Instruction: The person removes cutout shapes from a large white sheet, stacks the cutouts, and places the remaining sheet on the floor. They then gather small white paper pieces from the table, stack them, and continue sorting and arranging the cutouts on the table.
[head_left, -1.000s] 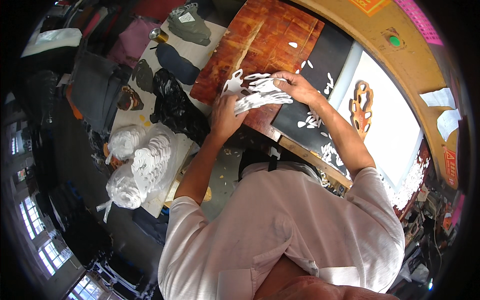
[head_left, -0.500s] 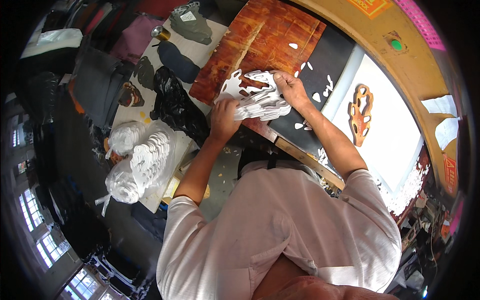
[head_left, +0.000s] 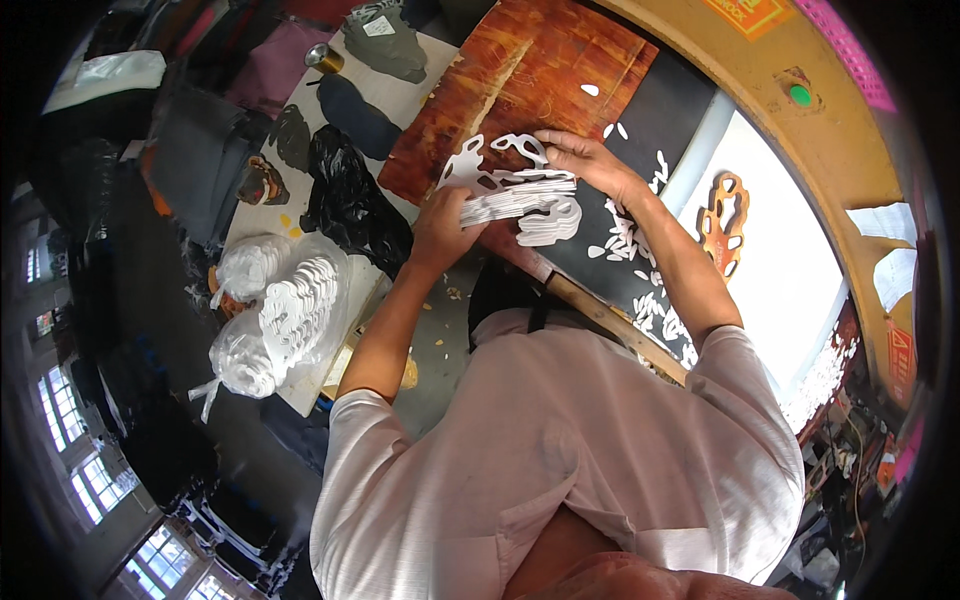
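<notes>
Head view: clasping white cutouts (head_left: 512,205) in left hand (head_left: 444,228), lengthwise over board's (head_left: 540,75) near edge toward right hand (head_left: 590,165), cannot tell if pinched there.

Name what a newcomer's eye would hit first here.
First, the stack of flat white cut-outs between the bare left hand and right hand, partly over the glossy red-brown board. Then the orange-brown frame with rounded holes, lying on the white panel at right. Last, the wavy white pieces in clear plastic on the person's left.

A black plastic bag (head_left: 350,200), green button (head_left: 800,95), seemingly a gold can (head_left: 323,57).
</notes>
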